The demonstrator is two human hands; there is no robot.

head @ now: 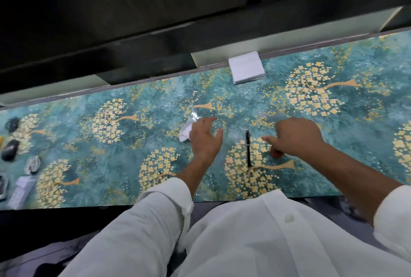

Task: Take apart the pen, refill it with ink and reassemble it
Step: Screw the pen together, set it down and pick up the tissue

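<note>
Pen [248, 148] lay whole on desk [138, 90], black w/ gold clip, capped as far as could be told, pointing away from person, between the two hands and touching neither. Judged: disassembly not begun; take-apart, refill and reassembly all still to do.

Left hand [203, 137] hovered just left of pen, fingers spread and straight, gripping nothing. Crumpled white tissue [186, 131] lay at its outer edge; contact w/ hand could not be told. Right hand [295, 137] sat just right of pen, knuckles up, forefinger stretched toward barrel. Small reddish item [276, 154] showed under its fingers, mostly hidden; whether held or only covered, and what it was — could not tell. Possibly ink bottle cap, but that's a guess.

Containers: no ink bottle identifiable w/ certainty. Stack of white napkins [246, 70] stood at far edge of desk, well apart from pen. At far left: dark blurred objects [10, 148], a grey crumpled thing [33, 164], pale box-like item [21, 189], part of a dark tray-like shape at frame edge; contents of any not readable. Ink supply may be among them — unconfirmed.

Next move, est.: pick up pen, pull cap, unscrew barrel over tissue against drips.
</note>
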